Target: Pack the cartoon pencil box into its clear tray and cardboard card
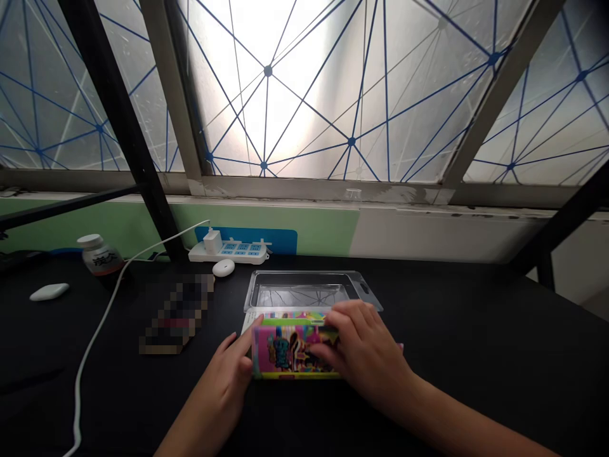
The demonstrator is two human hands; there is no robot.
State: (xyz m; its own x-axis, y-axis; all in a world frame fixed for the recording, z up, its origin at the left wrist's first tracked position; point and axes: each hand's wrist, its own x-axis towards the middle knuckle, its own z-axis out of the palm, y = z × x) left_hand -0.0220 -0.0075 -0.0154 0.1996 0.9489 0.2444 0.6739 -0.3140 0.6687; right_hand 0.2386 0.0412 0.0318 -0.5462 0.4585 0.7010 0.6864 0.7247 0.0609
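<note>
A small colourful box [285, 352], pink with cartoon print and a green top edge, stands on the black table [476, 355] right in front of me. My left hand [233, 371] grips its left end, thumb on the upper corner. My right hand [364, 352] lies over its right side and top, fingers curled onto the front. Just behind the box lies a clear plastic tray lid [304, 292], with a printed card edge [285, 315] showing between the two.
At the back stands a white power strip [231, 252] with a charger [212, 242] and a white cable [102, 317] trailing to the front left. A small white round object [223, 267], a dark bottle [101, 260], a white mouse [49, 291] and a blurred item [176, 314] lie to the left.
</note>
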